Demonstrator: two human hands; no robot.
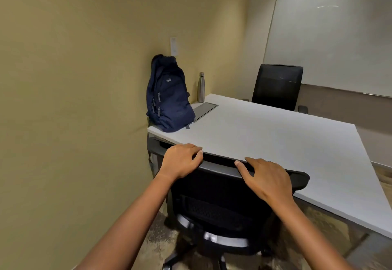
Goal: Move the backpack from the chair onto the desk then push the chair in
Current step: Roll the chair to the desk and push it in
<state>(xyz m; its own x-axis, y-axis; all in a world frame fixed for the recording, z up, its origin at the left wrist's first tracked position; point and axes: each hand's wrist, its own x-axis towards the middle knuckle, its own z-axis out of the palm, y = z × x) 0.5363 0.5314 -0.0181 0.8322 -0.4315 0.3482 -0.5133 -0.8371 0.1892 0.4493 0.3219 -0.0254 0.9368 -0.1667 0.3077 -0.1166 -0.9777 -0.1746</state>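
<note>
A dark blue backpack [168, 95] stands upright on the far left corner of the pale grey desk [275, 138], leaning against the wall. A black mesh office chair [220, 204] stands right in front of me, its backrest top touching the desk's near edge and its seat hidden under the desk. My left hand [182, 160] curls over the left end of the backrest's top rail. My right hand [265, 177] lies flat on the same rail further right, fingers spread.
A steel water bottle [201, 87] stands behind the backpack, next to a grey flap [204, 110] set in the desktop. A second black chair [276, 86] sits at the desk's far side. A beige wall [74, 100] runs close on the left; a whiteboard [331, 32] hangs at the back right.
</note>
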